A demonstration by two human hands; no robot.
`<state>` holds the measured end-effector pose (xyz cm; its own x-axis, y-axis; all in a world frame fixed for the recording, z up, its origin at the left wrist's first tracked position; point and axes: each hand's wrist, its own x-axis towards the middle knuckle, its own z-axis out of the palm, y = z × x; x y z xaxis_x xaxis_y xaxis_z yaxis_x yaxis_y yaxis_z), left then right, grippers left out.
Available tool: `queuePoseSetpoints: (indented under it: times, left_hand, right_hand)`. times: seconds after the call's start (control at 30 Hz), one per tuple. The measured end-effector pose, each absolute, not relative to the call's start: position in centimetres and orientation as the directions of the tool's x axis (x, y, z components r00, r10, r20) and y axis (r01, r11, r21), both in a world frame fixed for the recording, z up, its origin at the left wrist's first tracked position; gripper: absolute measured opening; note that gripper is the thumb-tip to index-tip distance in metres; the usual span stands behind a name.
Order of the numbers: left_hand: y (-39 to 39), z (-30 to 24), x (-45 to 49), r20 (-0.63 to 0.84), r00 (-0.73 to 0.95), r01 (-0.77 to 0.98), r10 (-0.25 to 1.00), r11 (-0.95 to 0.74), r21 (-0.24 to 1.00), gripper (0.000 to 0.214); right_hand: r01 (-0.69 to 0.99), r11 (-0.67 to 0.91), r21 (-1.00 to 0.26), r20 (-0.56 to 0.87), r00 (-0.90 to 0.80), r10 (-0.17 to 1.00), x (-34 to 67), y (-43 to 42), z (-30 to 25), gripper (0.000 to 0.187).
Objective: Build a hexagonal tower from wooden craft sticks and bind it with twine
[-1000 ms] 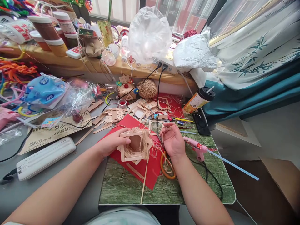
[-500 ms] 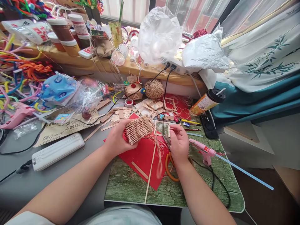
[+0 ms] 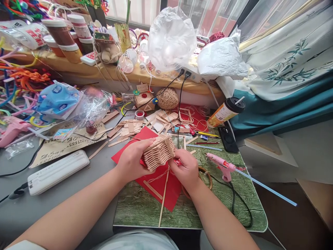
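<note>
A small box woven from jute twine and thin sticks [image 3: 159, 153] is tilted above a red sheet [image 3: 170, 198]. My left hand [image 3: 133, 158] is closed around its left side, with something red partly showing beneath the fingers. At the box's right edge, my right hand [image 3: 186, 167] is closed, thumb and fingertips pinching the jute twine; the exact grip is partly hidden. A loose loop of the twine [image 3: 157, 178] hangs below the box. Scissors with orange-brown handles [image 3: 208, 177] lie partly covered by my right hand and wrist.
A pink glue gun [image 3: 225, 166] with a long glue stick lies to the right on the green board [image 3: 137, 208]. Behind are craft sticks [image 3: 131, 127], a twine ball [image 3: 168, 98] and a lidded cup [image 3: 226, 111]. A white power strip [image 3: 58, 172] sits left; black cables cross the table.
My right hand has moved left from beside the scissors to the woven box's right edge. The box has turned slightly in my left hand, and the hanging twine has shifted left.
</note>
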<state>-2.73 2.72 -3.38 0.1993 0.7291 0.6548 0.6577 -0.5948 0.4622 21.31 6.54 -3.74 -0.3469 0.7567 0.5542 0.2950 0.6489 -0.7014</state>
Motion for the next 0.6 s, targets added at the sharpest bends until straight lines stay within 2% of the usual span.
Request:
queuePoseSetpoints:
  times: [0.13,0.23,0.3,0.4,0.5,0.6]
  left_hand:
    - [2.5,-3.6,-3.0,0.604,0.135,0.65,0.785,-0.531,0.544,0.088]
    - [2.6,-3.9,-3.3,0.47,-0.015,0.589,0.882,-0.372,0.717,0.086]
    - [2.9,-4.0,-3.6,0.326,-0.129,0.441,0.937,-0.24,0.865,0.083]
    - [3.6,-4.2,-3.7,0.06,-0.236,0.014,0.97,-0.058,0.998,0.077]
    - [4.3,-4.1,-3.6,-0.095,-0.214,-0.438,0.972,-0.008,0.899,0.07]
    - [4.5,-3.7,-3.5,-0.094,-0.157,-0.647,0.983,-0.03,0.762,0.062]
  right_hand:
    - [0.213,0.631,-0.746,0.556,-0.323,0.766,21.4,6.6,-4.2,0.012]
    - [0.097,0.453,-0.886,0.43,-0.192,0.882,21.6,6.8,-4.8,0.015]
    - [0.001,0.296,-0.955,0.295,-0.091,0.951,21.7,7.2,-5.2,0.019]
    - [-0.147,0.119,-0.982,0.115,0.032,0.993,21.8,8.1,-5.5,0.02]
    - [-0.335,-0.005,-0.942,-0.039,0.096,0.995,22.0,9.2,-5.5,0.022]
    - [-0.488,-0.099,-0.867,-0.174,0.111,0.978,22.4,10.3,-5.5,0.026]
